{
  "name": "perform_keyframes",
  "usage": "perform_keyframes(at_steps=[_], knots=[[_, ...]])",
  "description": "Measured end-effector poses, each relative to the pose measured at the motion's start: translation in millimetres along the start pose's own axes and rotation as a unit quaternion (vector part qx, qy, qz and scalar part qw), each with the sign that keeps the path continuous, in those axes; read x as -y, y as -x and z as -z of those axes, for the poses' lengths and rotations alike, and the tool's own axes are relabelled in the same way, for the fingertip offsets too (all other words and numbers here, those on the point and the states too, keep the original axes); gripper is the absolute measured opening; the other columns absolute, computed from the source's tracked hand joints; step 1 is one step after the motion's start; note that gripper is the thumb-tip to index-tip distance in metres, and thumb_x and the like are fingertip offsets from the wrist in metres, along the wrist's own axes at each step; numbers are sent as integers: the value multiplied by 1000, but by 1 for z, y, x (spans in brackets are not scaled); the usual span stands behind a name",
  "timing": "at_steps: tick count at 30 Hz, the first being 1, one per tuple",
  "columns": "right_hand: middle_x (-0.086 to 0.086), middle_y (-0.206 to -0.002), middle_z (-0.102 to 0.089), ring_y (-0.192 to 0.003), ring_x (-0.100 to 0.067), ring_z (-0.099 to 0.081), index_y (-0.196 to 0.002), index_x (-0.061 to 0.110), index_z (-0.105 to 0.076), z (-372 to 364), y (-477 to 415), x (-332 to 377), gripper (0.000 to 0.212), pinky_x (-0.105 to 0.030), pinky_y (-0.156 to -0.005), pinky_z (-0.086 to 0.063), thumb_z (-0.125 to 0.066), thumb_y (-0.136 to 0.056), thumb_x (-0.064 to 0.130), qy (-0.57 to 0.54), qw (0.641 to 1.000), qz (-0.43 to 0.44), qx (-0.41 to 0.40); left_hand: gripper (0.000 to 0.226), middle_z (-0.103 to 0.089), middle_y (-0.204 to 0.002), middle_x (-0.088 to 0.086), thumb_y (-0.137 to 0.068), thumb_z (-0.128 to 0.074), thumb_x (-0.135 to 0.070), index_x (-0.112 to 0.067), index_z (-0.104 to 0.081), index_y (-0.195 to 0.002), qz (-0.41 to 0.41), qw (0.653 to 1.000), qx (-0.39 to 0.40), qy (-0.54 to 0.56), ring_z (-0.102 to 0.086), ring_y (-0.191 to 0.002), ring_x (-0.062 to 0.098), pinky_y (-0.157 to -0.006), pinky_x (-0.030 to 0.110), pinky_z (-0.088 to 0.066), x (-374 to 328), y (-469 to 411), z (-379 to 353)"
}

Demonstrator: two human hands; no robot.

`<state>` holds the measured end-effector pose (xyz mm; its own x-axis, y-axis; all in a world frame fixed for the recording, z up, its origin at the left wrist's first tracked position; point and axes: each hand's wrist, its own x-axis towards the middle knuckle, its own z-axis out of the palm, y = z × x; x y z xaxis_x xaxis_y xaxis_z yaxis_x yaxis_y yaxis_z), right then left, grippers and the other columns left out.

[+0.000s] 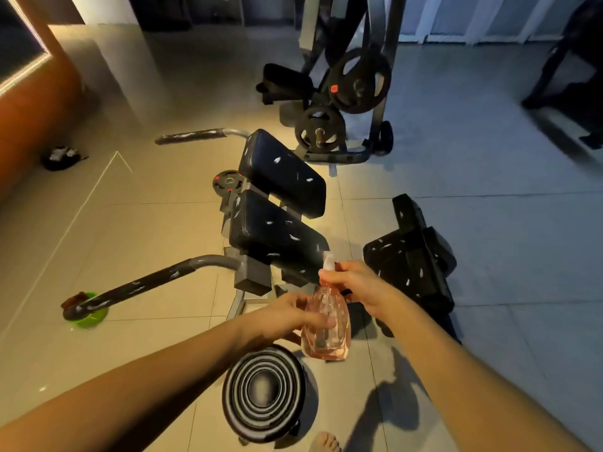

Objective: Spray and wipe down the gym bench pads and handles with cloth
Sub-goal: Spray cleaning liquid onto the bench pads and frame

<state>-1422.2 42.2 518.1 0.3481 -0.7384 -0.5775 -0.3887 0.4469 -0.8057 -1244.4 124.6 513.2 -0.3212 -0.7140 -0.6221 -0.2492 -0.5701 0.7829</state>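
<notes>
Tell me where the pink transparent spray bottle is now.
Head view, just below centre: the pink transparent spray bottle is held by the left hand at its body and the right hand at its nozzle, near the round black ribbed disc.

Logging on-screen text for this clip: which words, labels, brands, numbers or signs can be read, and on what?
No text is readable.
On the rack's weight plates: raised markings and a red tag, too blurred to read.
On the small floor plate: markings too small to read.
On the spray bottle: no label shows.
</notes>
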Motion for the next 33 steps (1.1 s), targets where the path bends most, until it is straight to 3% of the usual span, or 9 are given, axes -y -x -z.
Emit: perform_keyframes(at_steps=[7,14,18,22,26,33], knots=[[-8,-110,-73,-101,-21,-71,-121,15,-66,12,25,1,30,-29,-77,-54,-71,-95,30,-26,999,24,5,70,-73,-120,0,-68,-91,-41,-25,-61,-129,-28,999,15,-34,-71,-112,20,-103,49,-55,-1,-6,-1],[-8,-108,-73,-102,-22,-71,-118,14,-66,5,25,10,32,-37,-89,-57,-71,-94,35,2,998,49,-34,61,-74,-119,-1,-76,-88,-35,-21,-62,-130,-49,998,28,-20,-71,-111,19,-101,43,-56,-6,0,6],[-5,-111,-72,-103,-20,-71,-121,18,-66,10,9,28,34,-31,-80,-57,-73,-92,36,7,997,80,-5,57,-73,-118,-1,-76,-88,-32,-23,-62,-126,-73,997,-33,-9,-72,-108,16,-93,37,-60,-13,-5,13],[-3,-113,-70,-100,-15,-69,-126,17,-63,27,-30,66,37,-26,-75,-53,-72,-93,31,29,989,142,37,65,-71,-119,-2,-68,-92,-33,-27,-60,-125,-113,987,-111,15,-70,-109,16,-97,40,-58,-35,-29,32],[4,-111,-67,-104,-15,-65,-113,27,-63,53,-83,102,23,-31,-83,-53,-72,-93,33,79,979,169,81,74,-73,-117,-3,-60,-93,-45,-30,-60,-125,-118,975,-184,48,-72,-108,18,-97,44,-58,-62,-65,42],[0,-103,-71,-99,-17,-69,-106,22,-66,94,-158,117,21,-34,-84,-58,-73,-92,37,109,973,157,128,77,-75,-116,-2,-58,-90,-54,-25,-65,-125,-65,970,-214,92,-73,-106,16,-96,35,-58,-102,-116,44]])
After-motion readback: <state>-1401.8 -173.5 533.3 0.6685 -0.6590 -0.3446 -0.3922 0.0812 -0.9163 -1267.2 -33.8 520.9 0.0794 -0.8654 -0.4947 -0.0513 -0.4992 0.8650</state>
